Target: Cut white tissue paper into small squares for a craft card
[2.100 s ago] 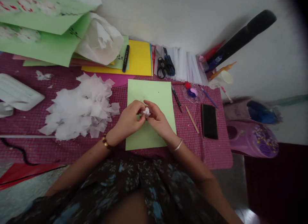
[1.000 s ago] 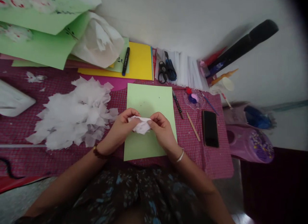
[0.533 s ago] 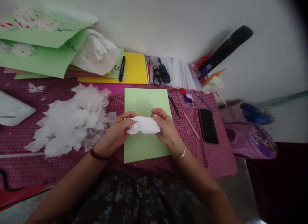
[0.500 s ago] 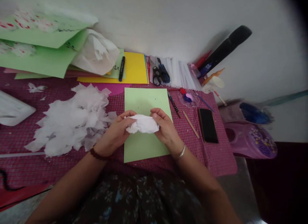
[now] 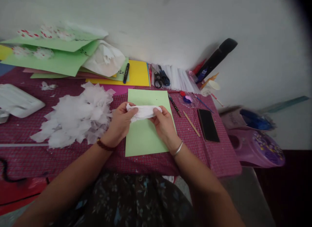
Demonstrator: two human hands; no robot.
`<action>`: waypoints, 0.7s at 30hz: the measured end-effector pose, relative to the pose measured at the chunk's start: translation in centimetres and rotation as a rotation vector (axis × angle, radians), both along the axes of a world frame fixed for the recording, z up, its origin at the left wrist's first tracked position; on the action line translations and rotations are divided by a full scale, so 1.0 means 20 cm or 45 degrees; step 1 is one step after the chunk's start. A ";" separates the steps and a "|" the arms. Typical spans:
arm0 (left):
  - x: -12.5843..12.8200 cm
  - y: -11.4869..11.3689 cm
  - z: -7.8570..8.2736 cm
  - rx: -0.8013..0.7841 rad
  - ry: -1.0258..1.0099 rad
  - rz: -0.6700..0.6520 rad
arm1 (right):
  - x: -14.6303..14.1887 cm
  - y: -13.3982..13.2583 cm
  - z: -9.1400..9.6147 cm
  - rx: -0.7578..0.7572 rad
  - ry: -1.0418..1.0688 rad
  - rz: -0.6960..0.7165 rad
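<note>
A crumpled piece of white tissue paper (image 5: pixel 143 111) is stretched between my two hands above a light green sheet of card (image 5: pixel 146 132). My left hand (image 5: pixel 120 123) pinches the tissue's left end with closed fingers. My right hand (image 5: pixel 163 123) grips its right end, thumb on top. The green sheet lies flat on a red checked cloth (image 5: pixel 207 149). A big heap of cut white tissue pieces (image 5: pixel 75 114) lies just left of my left hand.
Scissors (image 5: pixel 159 78), a black marker (image 5: pixel 126 73) and yellow card (image 5: pixel 137 72) lie by the wall. A pencil-like tool (image 5: pixel 174 104), a wooden stick (image 5: pixel 191 123), a black phone (image 5: pixel 207 125) and a small paint dish (image 5: pixel 187 99) sit to the right. A purple container (image 5: pixel 255 147) stands far right, a white tray (image 5: pixel 18 101) far left.
The small crumpled ball of tissue has been pulled open into a wider strip between my hands, which have drawn apart. The camera has tilted, shifting the table in view.
</note>
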State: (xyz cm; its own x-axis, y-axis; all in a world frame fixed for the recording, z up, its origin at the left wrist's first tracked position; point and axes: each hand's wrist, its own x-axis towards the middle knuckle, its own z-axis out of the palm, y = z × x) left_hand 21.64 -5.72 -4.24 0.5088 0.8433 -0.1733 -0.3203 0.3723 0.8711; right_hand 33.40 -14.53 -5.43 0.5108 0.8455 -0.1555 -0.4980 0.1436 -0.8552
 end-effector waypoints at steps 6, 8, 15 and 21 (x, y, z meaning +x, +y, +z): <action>-0.02 0.03 0.02 -0.058 0.005 -0.352 | 0.06 0.01 0.01 0.027 -0.303 -0.207; -0.05 0.05 0.03 -0.091 0.040 -0.596 | 0.09 0.01 0.04 0.026 -0.410 -0.145; -0.09 0.11 0.05 0.053 0.048 -0.501 | 0.15 -0.01 0.10 0.150 -0.376 -0.091; -0.04 0.05 0.03 0.150 -0.122 -0.307 | 0.06 0.02 0.06 0.234 -0.291 0.109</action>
State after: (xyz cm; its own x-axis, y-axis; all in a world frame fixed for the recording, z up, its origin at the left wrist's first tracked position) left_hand 20.89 -4.72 -3.59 0.7066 0.7073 -0.0228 -0.3178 0.3460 0.8828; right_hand 34.59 -14.16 -4.27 0.4404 0.8905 0.1146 -0.3125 0.2717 -0.9102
